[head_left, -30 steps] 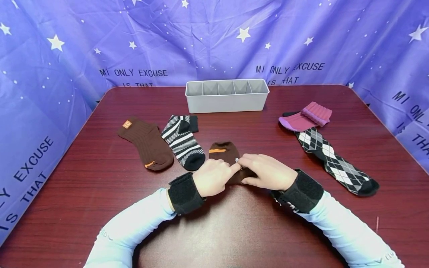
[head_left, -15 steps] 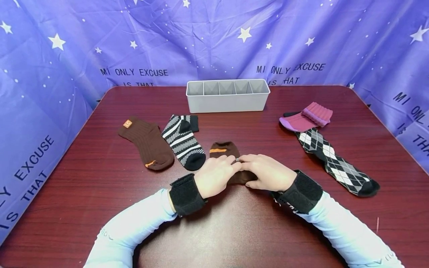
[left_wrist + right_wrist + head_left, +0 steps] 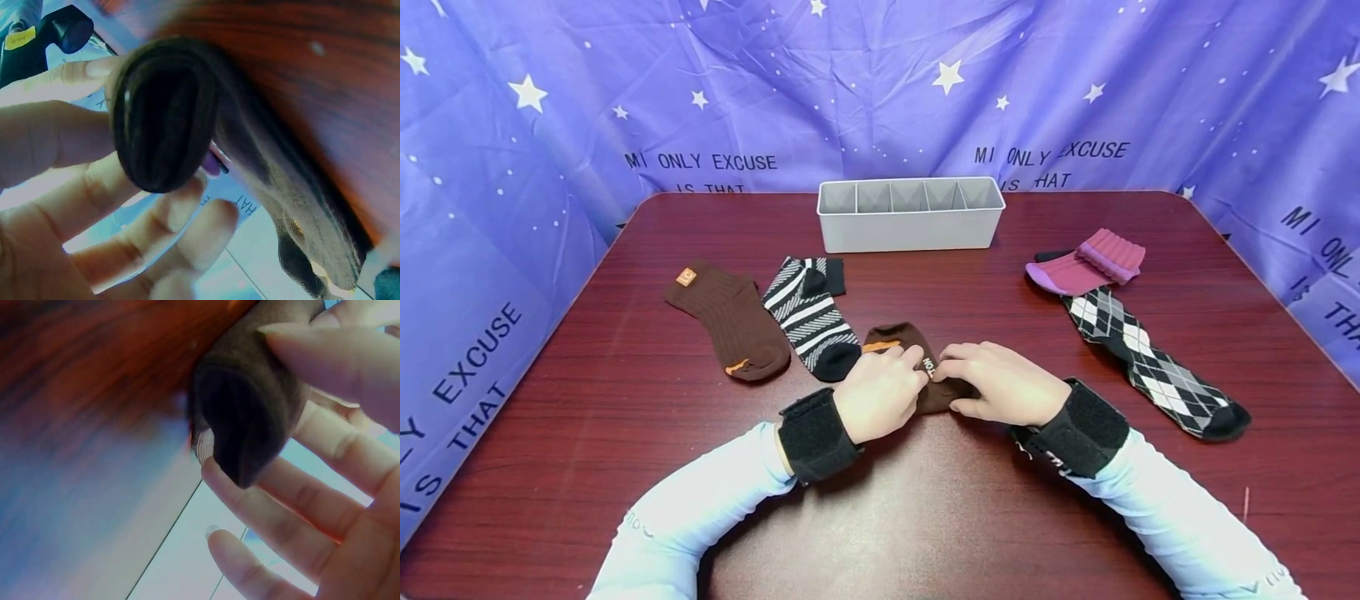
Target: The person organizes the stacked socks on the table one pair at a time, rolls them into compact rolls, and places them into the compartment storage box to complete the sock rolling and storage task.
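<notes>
A brown sock [image 3: 891,335] with an orange stripe and white lettering lies between the hands, partly rolled up. My left hand [image 3: 882,393] grips its left side. In the left wrist view the fingers and thumb surround a rolled end [image 3: 165,119], and a flat brown length runs away to the lower right. From the other side my right hand [image 3: 1006,385] holds the roll. The right wrist view shows the thumb [image 3: 331,365] on top of the brown roll's hollow end [image 3: 269,381], fingers spread beneath. Both palms hide much of the sock in the head view.
Left of the hands lie another brown sock [image 3: 741,329] and a black-and-white striped sock [image 3: 812,321]. A grey divided box [image 3: 910,232] stands at the back. To the right, a pink sock [image 3: 1078,267] overlaps a black argyle sock [image 3: 1157,367].
The fingertips first came together over the brown sock, then drew apart a little, uncovering more white lettering. Its striped end shifted slightly left and nearer. The other socks and the box stay put.
</notes>
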Available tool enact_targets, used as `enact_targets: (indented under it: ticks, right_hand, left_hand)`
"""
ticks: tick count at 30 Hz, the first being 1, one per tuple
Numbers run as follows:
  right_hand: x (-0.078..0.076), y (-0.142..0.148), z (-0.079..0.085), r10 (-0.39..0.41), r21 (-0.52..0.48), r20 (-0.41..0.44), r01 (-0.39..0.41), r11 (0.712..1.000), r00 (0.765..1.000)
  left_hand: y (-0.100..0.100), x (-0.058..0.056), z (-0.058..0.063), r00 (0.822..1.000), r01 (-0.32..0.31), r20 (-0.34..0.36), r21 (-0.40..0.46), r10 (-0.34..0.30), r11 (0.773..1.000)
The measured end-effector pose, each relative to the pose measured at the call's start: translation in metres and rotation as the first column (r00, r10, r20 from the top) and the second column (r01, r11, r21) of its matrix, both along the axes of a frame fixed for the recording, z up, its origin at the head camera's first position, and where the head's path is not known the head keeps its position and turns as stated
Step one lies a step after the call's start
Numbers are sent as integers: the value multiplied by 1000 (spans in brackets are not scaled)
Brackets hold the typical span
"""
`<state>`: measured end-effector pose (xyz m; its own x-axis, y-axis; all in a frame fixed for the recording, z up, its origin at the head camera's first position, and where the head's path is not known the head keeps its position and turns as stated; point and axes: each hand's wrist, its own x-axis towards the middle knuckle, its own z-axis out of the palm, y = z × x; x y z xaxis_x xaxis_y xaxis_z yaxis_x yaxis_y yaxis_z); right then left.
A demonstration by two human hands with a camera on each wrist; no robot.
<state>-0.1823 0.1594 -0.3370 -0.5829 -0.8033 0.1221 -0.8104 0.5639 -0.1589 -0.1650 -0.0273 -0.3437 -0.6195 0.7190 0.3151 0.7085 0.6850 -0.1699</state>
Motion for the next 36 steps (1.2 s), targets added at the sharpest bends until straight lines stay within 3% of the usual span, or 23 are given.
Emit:
enact_targets:
  ticks: [5, 11, 18, 26, 31, 36]
  right_hand:
    - [0, -1, -1, 2, 10, -11, -2, 1000, 1000]
    - [1, -3, -1, 9, 17, 9, -9, 1000, 1000]
    - [4, -3, -1, -5, 37, 20, 4, 999, 1000]
    - [7, -5, 1, -24, -17, 49, 25, 1000, 999]
    - [8, -6, 2, -43, -11, 87, 44, 999, 995]
    - [8, -4, 2, -22, 32, 73, 19, 999, 997]
  left_hand:
    - [2, 3, 2, 1000, -17, 22, 38, 16, 999]
    - [2, 6, 2, 998, -45, 43, -35, 46, 998]
    - [3, 7, 3, 995, -13, 102, -81, 21, 997]
    - [2, 8, 3, 998, -21, 61, -68, 25, 997]
    - [0, 5, 4, 990, 12, 140, -9, -10, 1000]
    - [-1, 4, 7, 975, 17, 224, -22, -12, 1000]
